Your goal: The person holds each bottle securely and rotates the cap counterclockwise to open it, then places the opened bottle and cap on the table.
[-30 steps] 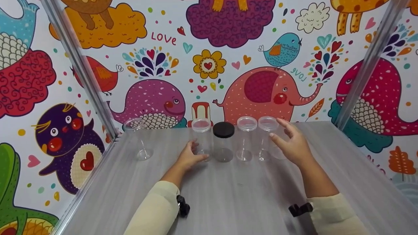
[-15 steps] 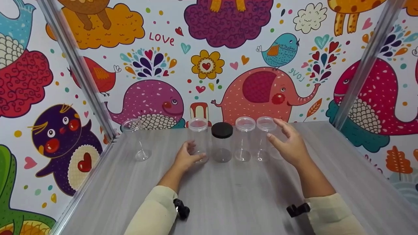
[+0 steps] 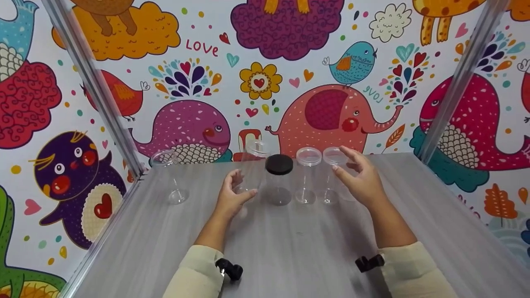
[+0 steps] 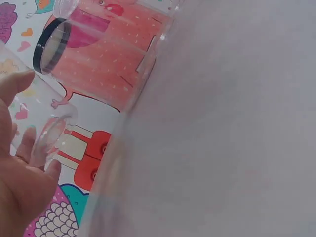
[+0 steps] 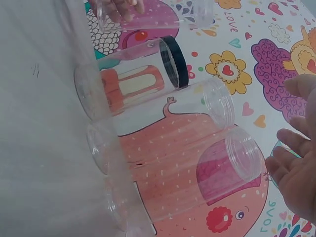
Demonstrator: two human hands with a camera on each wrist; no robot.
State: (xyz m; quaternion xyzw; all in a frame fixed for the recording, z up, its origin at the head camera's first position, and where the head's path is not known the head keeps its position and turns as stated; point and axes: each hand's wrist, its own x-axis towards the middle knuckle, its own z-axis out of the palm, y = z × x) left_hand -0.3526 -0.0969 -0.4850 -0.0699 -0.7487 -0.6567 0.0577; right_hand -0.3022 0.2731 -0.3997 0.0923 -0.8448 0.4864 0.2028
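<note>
My left hand holds a clear plastic jar near its base, thumb on one side and fingers on the other. The jar leans to the right, raised above the tabletop. Directly right of it stands a clear jar with a black lid. Two more clear jars follow in the row, one in the middle and one at the right. Beside the right one is my right hand, fingers spread and loosely bent; the right wrist view shows this hand apart from that jar.
Another clear jar stands alone at the left of the grey table. A wall with cartoon animals rises right behind the row. Metal posts mark the corners. Each sleeve carries a black clip at the cuff.
The jar in my left hand has risen from the table and tipped to the right. My right hand stays beside the right jar; the view has shifted slightly.
</note>
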